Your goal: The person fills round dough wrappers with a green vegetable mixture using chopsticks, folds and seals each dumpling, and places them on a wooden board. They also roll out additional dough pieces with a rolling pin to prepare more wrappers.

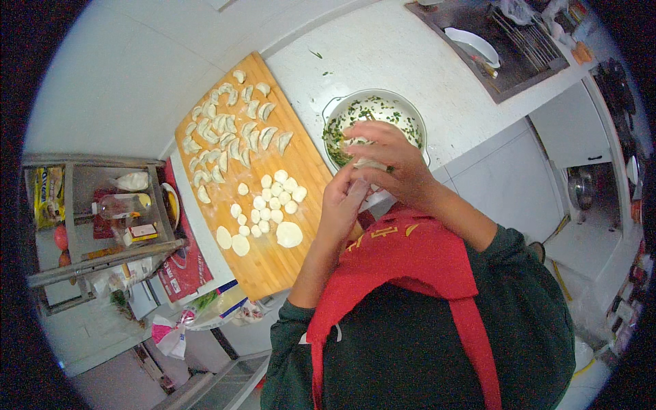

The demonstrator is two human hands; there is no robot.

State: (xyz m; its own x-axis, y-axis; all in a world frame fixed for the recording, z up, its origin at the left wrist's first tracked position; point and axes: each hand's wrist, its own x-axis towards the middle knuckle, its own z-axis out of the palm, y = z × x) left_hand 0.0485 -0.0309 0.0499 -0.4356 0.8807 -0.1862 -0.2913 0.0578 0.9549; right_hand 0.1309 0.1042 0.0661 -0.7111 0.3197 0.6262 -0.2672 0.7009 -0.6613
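Close before my chest, my left hand (344,197) holds a pale dumpling wrapper (371,164) with a bit of green filling at its edge. Around the same wrapper curls my right hand (392,156), its upper fingers spread and its thumb hidden. Both hands hide part of the wrapper. Just beyond them, a white pot (417,110) holds chopped green filling (335,141). To the left, a wooden board (302,154) bears many folded dumplings (220,123), a cluster of small dough pieces (277,202) and several flat round wrappers (289,234).
A white counter (369,51) runs behind the pot to a dark stovetop (492,82) with a white dish (472,46) on it. A rack (102,256) with packages stands at far left, beside a red box (184,266). Cabinets (576,128) line the right.
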